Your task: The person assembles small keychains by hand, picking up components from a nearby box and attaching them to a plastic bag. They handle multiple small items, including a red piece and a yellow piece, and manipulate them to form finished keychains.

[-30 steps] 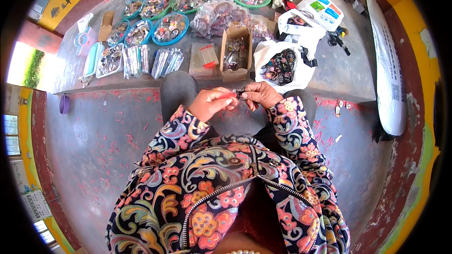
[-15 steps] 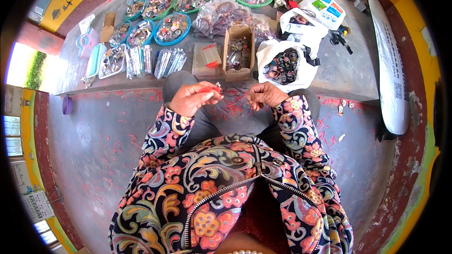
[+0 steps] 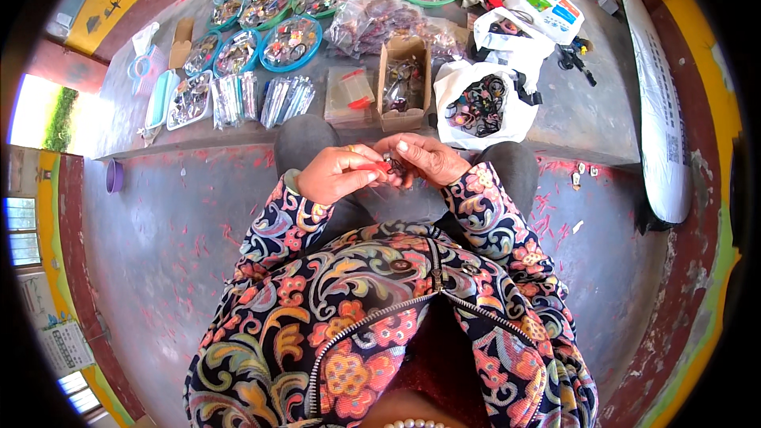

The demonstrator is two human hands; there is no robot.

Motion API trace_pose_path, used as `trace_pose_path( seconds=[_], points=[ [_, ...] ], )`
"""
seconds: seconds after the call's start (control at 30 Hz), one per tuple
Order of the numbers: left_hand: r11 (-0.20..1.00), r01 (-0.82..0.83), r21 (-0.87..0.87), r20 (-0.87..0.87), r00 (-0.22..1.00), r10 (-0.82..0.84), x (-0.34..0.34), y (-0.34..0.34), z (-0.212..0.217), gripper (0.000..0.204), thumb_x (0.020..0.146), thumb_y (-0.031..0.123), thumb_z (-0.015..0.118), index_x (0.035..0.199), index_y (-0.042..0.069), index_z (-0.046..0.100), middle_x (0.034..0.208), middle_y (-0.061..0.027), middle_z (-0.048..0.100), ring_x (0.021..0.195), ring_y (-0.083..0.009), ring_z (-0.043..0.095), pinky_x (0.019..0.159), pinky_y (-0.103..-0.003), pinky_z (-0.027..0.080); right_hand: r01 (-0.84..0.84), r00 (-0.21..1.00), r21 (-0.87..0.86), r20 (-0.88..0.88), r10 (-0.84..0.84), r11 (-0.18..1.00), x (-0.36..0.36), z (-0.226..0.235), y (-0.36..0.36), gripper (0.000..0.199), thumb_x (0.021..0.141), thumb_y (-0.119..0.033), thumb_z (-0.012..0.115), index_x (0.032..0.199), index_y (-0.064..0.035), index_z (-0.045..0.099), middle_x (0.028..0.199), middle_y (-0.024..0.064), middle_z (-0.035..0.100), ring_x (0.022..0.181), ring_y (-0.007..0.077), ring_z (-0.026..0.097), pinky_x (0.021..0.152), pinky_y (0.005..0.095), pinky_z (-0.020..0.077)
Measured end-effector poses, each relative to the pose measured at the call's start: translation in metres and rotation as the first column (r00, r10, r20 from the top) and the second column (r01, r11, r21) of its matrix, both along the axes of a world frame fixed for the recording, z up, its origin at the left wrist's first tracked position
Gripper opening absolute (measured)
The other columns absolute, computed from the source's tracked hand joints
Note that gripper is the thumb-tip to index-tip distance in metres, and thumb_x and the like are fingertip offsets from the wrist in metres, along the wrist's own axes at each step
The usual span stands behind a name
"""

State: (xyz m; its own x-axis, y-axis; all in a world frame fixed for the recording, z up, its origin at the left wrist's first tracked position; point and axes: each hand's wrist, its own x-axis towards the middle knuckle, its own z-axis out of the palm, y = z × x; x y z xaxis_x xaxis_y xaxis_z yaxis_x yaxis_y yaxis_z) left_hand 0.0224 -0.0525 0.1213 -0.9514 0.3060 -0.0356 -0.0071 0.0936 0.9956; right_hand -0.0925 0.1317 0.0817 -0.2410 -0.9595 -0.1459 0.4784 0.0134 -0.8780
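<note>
Above my knees both hands meet. My left hand pinches a small red strip between thumb and fingers. Close against it, my right hand has its fingers closed round a small dark looped piece, which looks like a hair tie; the fingers partly hide it. Just beyond stands an open cardboard box of small items in clear wrapping. To its right a white plastic bag gapes over many dark hair ties. A stack of clear plastic sleeves with red strips on top lies left of the box.
Blue and green basins of small goods fill the raised ledge's far left. Bundles of slim packets and a white tray stand nearer. Clear bags are heaped mid-ledge. Red scraps litter the floor; a purple pot stands left.
My right hand has moved left and up against my left hand, its fingers now round the dark looped piece. My left hand still holds the red strip, slightly further right.
</note>
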Motion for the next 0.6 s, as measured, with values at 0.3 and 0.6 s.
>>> trace_pose_path(
  seconds=[0.3, 0.6],
  points=[
    [0.999, -0.025, -0.042, 0.071, 0.997, 0.028, 0.0, -0.003, -0.01, 0.019, 0.085, 0.004, 0.046, 0.098, -0.009, 0.054, 0.101, -0.0123, 0.052, 0.087, -0.0168, 0.057, 0.076, -0.026, 0.046, 0.042, 0.994, 0.156, -0.104, -0.026, 0.987, -0.002, -0.022, 0.002, 0.014, 0.079, -0.012, 0.06, 0.089, -0.0021, 0.059, 0.074, 0.0002, 0.059, 0.062, 0.0051, 0.053, 0.053, 0.0161, 0.0402],
    [0.971, -0.222, -0.084, 0.264, 0.935, 0.236, -0.003, 0.006, -0.036, 0.019, 0.085, 0.006, 0.047, 0.097, -0.007, 0.055, 0.093, -0.0106, 0.058, 0.082, -0.0136, 0.057, 0.072, -0.025, 0.048, 0.355, 0.929, 0.108, -0.155, -0.337, 0.929, -0.007, -0.005, 0.013, 0.011, 0.077, -0.006, 0.061, 0.086, -0.0013, 0.062, 0.072, 0.0007, 0.06, 0.061, 0.0053, 0.051, 0.055, 0.0183, 0.041]
  ],
)
